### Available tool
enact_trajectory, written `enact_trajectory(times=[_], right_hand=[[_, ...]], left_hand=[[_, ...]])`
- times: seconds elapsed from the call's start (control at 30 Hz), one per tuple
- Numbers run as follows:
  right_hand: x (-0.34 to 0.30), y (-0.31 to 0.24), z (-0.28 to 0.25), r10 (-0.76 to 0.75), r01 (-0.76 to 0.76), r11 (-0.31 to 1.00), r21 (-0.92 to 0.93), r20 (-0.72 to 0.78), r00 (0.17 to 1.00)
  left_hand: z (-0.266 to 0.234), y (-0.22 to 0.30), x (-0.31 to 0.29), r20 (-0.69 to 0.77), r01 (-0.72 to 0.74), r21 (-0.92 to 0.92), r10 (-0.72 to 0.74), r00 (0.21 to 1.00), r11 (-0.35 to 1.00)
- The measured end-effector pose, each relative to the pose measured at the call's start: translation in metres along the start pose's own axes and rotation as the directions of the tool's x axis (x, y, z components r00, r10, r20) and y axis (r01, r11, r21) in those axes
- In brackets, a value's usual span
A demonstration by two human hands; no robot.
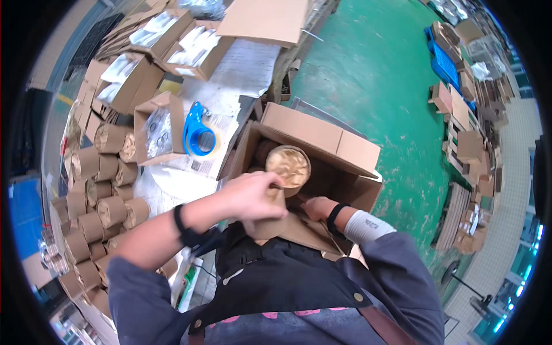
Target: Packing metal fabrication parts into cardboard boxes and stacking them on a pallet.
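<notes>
Floor, painted green, runs past the open brown cardboard box on its right, paper-covered worktop left. Round brown crumple-topped tube sits at the box's mouth; left hand grips some brown cardboard, right hand dips inside, can't tell its grip.

On the paper-covered worktop, a blue tape dispenser lies near the right edge, just beside a small open carton that holds clear plastic bags; toward the far left corner stand three open cartons filled with white packets, and a brown cardboard panel spans the far right corner. Across the green floor, a blue plastic crate sits among brown cartons near a pale wall.
</notes>
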State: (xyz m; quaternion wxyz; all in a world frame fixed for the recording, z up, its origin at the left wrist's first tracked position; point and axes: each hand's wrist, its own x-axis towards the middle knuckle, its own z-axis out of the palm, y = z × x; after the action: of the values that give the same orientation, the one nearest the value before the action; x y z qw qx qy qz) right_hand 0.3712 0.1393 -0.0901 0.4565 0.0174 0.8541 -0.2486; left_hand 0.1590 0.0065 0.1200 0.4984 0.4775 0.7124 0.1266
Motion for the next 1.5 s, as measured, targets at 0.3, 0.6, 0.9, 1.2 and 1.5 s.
enact_trajectory(times=[0.3,0.6,0.9,1.2,1.5], right_hand=[[-0.013,-0.01,-0.007,0.086,-0.063,0.981,-0.183,0.125,0.988],[0.003,0.009,-0.024,0.006,0.002,0.997,-0.075,0.103,0.995],[-0.063,-0.063,-0.113,-0.332,0.275,0.755,0.595,-0.014,0.943],[-0.144,-0.291,-0.297,-0.633,0.408,0.11,0.906,-0.253,0.732],[0.217,-0.437,-0.369,-0.573,0.336,0.818,-0.466,-0.702,0.422]], left_hand=[[0.136,-0.079,0.152,0.19,-0.088,0.372,0.017,0.982,0.924],[0.148,-0.065,0.148,0.135,0.005,0.412,-0.066,0.989,0.911],[0.019,-0.044,0.078,0.227,-0.341,-0.045,0.342,0.912,0.939],[-0.157,-0.259,-0.256,-0.925,0.813,-0.379,-0.19,-0.328,0.442],[-0.128,-0.233,-0.291,-0.966,0.289,-0.243,-0.206,-0.154,0.926]])
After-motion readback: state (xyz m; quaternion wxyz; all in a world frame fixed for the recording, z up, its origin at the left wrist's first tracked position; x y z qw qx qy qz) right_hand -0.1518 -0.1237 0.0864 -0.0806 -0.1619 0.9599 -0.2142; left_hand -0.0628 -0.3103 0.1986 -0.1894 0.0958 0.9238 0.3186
